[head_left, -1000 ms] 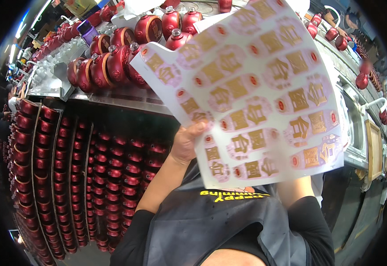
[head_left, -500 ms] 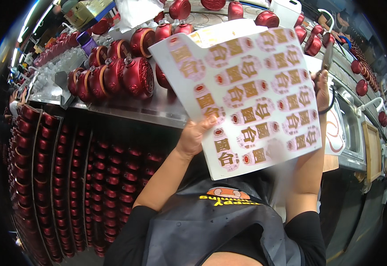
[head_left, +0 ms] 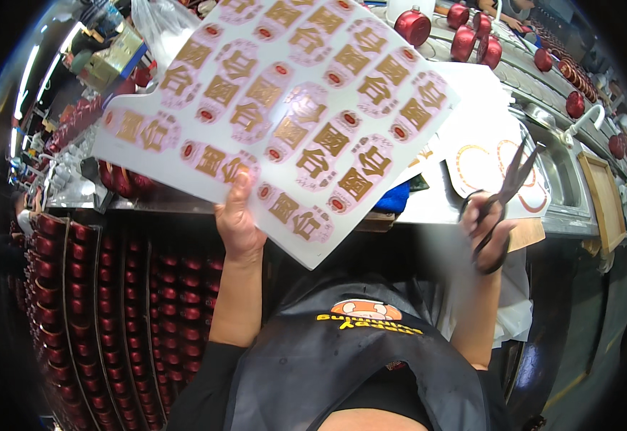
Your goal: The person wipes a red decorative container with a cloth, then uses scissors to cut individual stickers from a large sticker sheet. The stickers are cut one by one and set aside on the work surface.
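A large sheet of decals [head_left: 285, 133], white with rows of gold characters on pink shapes, is gripped at its lower edge by my left hand [head_left: 239, 224]. My thumb presses on its face; the fingers behind it are mostly hidden. The sheet is tilted, and one upper-left part of its outline is cut away. To the right, clear of the sheet, my right hand [head_left: 487, 226] holds dark scissors [head_left: 518, 172] by the handles. Their blades point up and away from me, slightly apart.
White sheets with red ring prints [head_left: 474, 167] lie on the bench beside a metal sink [head_left: 565, 188]. Red round bottles [head_left: 412, 27] stand on the conveyor beyond. Stacked red bottles [head_left: 98, 309] fill racks at lower left. A blue cloth [head_left: 392, 199] sits under the sheet's right side.
My left hand has swung the sheet left and turned it. My right hand has come away from the sheet's right edge, lower and nearer me, with the scissors now fully showing.
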Motion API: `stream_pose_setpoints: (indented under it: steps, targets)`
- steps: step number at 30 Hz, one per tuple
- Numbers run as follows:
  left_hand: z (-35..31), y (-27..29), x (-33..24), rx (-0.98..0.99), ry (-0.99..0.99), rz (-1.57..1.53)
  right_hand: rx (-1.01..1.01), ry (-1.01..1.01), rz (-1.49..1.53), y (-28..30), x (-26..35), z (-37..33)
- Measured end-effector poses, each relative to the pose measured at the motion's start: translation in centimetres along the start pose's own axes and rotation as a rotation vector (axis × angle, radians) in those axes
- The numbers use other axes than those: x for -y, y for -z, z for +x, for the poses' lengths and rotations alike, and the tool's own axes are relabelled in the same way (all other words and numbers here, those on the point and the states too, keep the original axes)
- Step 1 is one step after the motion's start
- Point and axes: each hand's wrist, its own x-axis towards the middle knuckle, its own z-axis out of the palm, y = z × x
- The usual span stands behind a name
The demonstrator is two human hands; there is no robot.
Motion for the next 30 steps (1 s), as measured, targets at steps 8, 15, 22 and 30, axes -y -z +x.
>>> stream_pose_setpoints:
  steps: [8, 15, 22, 30]
  targets:
    - [4.0, 0.0, -7.4, 0.058, 0.041, 0.036, -0.154, -0.124, -0.202, -13.7, 1.4, -3.0]
    - [7.0, -0.3, -10.3, 0.176, 0.123, 0.024, -0.200, -0.049, -0.217, -20.7, 4.5, -0.5]
    - [2.4, -12.2, -3.1, 0.243, 0.199, 0.013, -0.410, -0.024, -0.118, -9.8, 10.9, -1.4]
    - [6.0, -10.5, -4.0, 0.354, 0.308, 0.009, -0.509, -0.085, -0.100, -13.2, 10.9, -0.2]
